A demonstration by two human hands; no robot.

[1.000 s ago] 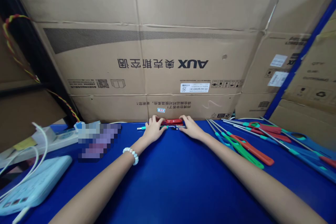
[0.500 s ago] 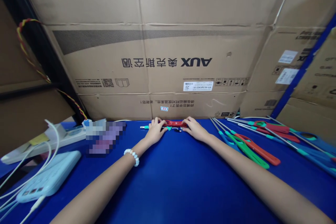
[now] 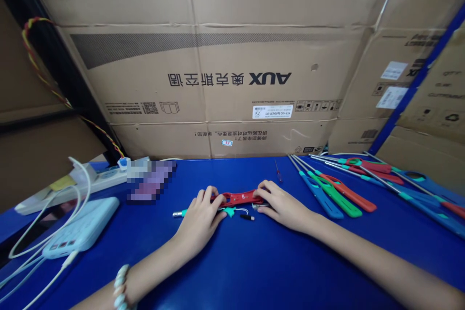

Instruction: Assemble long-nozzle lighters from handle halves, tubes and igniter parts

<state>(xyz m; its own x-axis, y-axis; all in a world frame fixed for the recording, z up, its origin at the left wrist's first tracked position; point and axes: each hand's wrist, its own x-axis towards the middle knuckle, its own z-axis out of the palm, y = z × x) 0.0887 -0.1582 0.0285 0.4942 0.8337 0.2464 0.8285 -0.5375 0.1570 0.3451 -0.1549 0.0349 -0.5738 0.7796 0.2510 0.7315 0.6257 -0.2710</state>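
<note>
The red tool (image 3: 238,197) lay mid-table (image 3: 232,261); we had drawn it back from the cardboard box (image 3: 218,82). Our left hand (image 3: 201,218) and right hand (image 3: 281,205) pinched its ends. Other long tools (image 3: 337,189) lay apart at right.

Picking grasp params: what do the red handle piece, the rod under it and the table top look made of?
Red handle piece, between left hand and right hand: probably moulded plastic, uniform matte colour, cut-out openings. Rod: likely bare metal, thin, silvery, with a teal collar that looks plastic. Table top: smooth blue sheet, slight sheen; material unclear.
</note>
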